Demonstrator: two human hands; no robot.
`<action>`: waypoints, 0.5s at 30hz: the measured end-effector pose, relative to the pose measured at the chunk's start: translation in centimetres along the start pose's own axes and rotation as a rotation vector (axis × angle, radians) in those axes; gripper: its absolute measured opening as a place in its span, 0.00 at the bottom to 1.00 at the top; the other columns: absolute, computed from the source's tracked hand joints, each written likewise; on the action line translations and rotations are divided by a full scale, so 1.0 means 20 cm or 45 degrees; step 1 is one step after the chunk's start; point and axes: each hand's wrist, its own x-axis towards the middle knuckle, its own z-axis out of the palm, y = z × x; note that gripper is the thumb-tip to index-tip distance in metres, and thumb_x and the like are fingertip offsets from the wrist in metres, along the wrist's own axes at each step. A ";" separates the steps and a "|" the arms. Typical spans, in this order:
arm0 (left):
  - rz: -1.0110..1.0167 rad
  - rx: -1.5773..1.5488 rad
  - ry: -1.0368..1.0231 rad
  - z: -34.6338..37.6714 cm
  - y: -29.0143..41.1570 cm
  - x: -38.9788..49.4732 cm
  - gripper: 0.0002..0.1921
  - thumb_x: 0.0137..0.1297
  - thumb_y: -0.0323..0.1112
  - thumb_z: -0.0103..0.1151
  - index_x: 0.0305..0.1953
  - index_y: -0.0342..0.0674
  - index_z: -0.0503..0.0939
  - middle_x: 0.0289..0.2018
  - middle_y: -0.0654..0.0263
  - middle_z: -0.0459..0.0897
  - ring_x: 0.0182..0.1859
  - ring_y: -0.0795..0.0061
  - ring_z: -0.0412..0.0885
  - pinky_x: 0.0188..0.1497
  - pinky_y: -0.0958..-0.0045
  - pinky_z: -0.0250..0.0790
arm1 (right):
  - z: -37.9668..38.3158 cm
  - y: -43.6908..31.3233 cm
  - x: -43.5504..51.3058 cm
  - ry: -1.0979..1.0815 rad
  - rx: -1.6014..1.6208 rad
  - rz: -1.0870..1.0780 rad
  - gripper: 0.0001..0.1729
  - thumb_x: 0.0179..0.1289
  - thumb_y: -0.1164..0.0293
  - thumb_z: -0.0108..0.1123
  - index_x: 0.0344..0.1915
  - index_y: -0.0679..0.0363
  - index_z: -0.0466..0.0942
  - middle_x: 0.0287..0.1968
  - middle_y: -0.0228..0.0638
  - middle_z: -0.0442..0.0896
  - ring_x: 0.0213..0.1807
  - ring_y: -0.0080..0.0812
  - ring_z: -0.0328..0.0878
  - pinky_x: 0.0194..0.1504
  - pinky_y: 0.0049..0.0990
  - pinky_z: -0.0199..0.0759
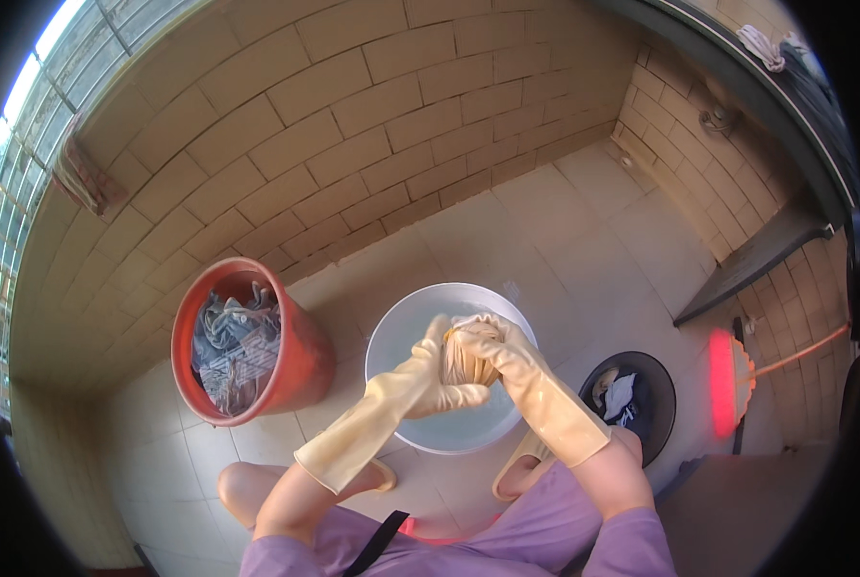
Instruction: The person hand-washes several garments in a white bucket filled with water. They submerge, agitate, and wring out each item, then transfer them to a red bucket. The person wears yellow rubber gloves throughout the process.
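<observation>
Both my hands wear long cream rubber gloves and hold one bunched piece of tan cloth (467, 364) between them, above a white round basin (390, 346) of cloudy water. My left hand (430, 382) cups the cloth from the left and below, with its fingers partly extended. From the right and above, my right hand (498, 346) wraps its fingers over the cloth. Part of the bundle and of the water is hidden behind the gloves.
A red bucket (307, 360) full of grey-blue wet-looking cloth stands at the left. At the right sits a black basin (664, 404) with a few dark and white cloths. A broom with red bristles (722, 382) leans farther right. A tiled wall (401, 94) rises ahead.
</observation>
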 end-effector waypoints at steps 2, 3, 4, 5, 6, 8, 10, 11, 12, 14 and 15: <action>0.109 -0.326 0.267 0.06 -0.17 0.03 0.55 0.62 0.52 0.72 0.80 0.37 0.47 0.69 0.48 0.71 0.69 0.59 0.74 0.71 0.60 0.67 | 0.10 -0.06 -0.02 0.191 0.010 -0.026 0.16 0.64 0.66 0.75 0.46 0.63 0.82 0.49 0.32 0.85 0.51 0.26 0.82 0.58 0.28 0.74; 0.116 -0.571 0.365 0.07 -0.18 0.02 0.53 0.67 0.58 0.66 0.81 0.40 0.46 0.72 0.49 0.66 0.72 0.59 0.70 0.74 0.56 0.65 | 0.12 -0.08 -0.03 0.305 0.011 -0.041 0.14 0.64 0.68 0.75 0.44 0.63 0.82 0.46 0.31 0.86 0.48 0.25 0.82 0.56 0.27 0.75; 0.141 -0.802 0.470 0.08 -0.19 0.02 0.51 0.72 0.63 0.60 0.82 0.42 0.45 0.76 0.51 0.62 0.74 0.58 0.66 0.76 0.51 0.62 | 0.09 -0.02 -0.01 0.271 0.003 -0.188 0.16 0.62 0.65 0.77 0.41 0.61 0.81 0.46 0.33 0.85 0.45 0.27 0.83 0.50 0.29 0.77; 0.022 -1.089 0.653 0.12 -0.20 0.05 0.49 0.72 0.65 0.58 0.82 0.43 0.48 0.76 0.50 0.63 0.71 0.55 0.71 0.75 0.50 0.64 | 0.10 -0.01 -0.02 0.316 -0.173 -0.334 0.16 0.61 0.65 0.78 0.42 0.61 0.81 0.46 0.35 0.85 0.46 0.28 0.83 0.50 0.30 0.77; -0.098 -1.474 0.501 0.13 -0.17 0.03 0.45 0.74 0.62 0.57 0.80 0.43 0.53 0.72 0.53 0.67 0.68 0.55 0.74 0.72 0.51 0.67 | 0.14 -0.01 -0.04 0.346 -0.346 -0.469 0.17 0.61 0.65 0.78 0.43 0.61 0.81 0.46 0.36 0.85 0.46 0.29 0.84 0.51 0.30 0.77; -0.341 -2.223 0.148 0.13 -0.05 -0.07 0.36 0.79 0.58 0.54 0.76 0.43 0.62 0.66 0.57 0.77 0.63 0.54 0.79 0.67 0.53 0.73 | 0.21 -0.03 -0.09 0.326 -0.650 -0.754 0.20 0.60 0.66 0.78 0.46 0.62 0.80 0.47 0.41 0.86 0.49 0.32 0.85 0.53 0.32 0.78; -0.440 -2.600 0.382 0.13 0.10 -0.06 0.33 0.79 0.56 0.54 0.74 0.42 0.65 0.62 0.57 0.79 0.61 0.55 0.80 0.69 0.56 0.71 | 0.29 -0.04 -0.14 0.235 -0.507 -0.796 0.20 0.60 0.67 0.78 0.47 0.62 0.79 0.47 0.40 0.86 0.49 0.32 0.84 0.53 0.33 0.79; -0.495 -2.784 0.504 0.13 0.14 -0.04 0.32 0.79 0.56 0.54 0.73 0.42 0.67 0.61 0.57 0.80 0.61 0.55 0.80 0.69 0.57 0.70 | 0.30 -0.03 -0.15 0.196 -0.436 -0.815 0.20 0.60 0.68 0.78 0.48 0.62 0.79 0.48 0.40 0.86 0.50 0.32 0.84 0.53 0.33 0.79; -0.481 -2.811 0.480 0.11 0.09 0.01 0.27 0.78 0.49 0.56 0.69 0.40 0.72 0.57 0.58 0.81 0.58 0.58 0.81 0.69 0.56 0.71 | 0.30 0.01 -0.17 0.222 -0.160 -0.590 0.17 0.63 0.67 0.75 0.47 0.61 0.79 0.48 0.37 0.85 0.50 0.31 0.84 0.54 0.33 0.79; -0.149 -2.469 0.683 0.18 0.05 0.02 0.24 0.76 0.43 0.57 0.67 0.38 0.74 0.59 0.58 0.82 0.60 0.60 0.81 0.69 0.56 0.70 | 0.25 0.00 -0.13 0.200 0.234 -0.350 0.15 0.66 0.64 0.72 0.46 0.60 0.79 0.48 0.35 0.85 0.49 0.29 0.84 0.55 0.32 0.79; 0.005 -2.286 0.772 0.20 0.05 0.02 0.23 0.76 0.41 0.57 0.66 0.37 0.75 0.59 0.58 0.82 0.60 0.61 0.81 0.69 0.56 0.70 | 0.22 -0.02 -0.11 0.187 0.432 -0.226 0.15 0.67 0.63 0.70 0.45 0.60 0.80 0.48 0.35 0.85 0.49 0.27 0.83 0.55 0.32 0.79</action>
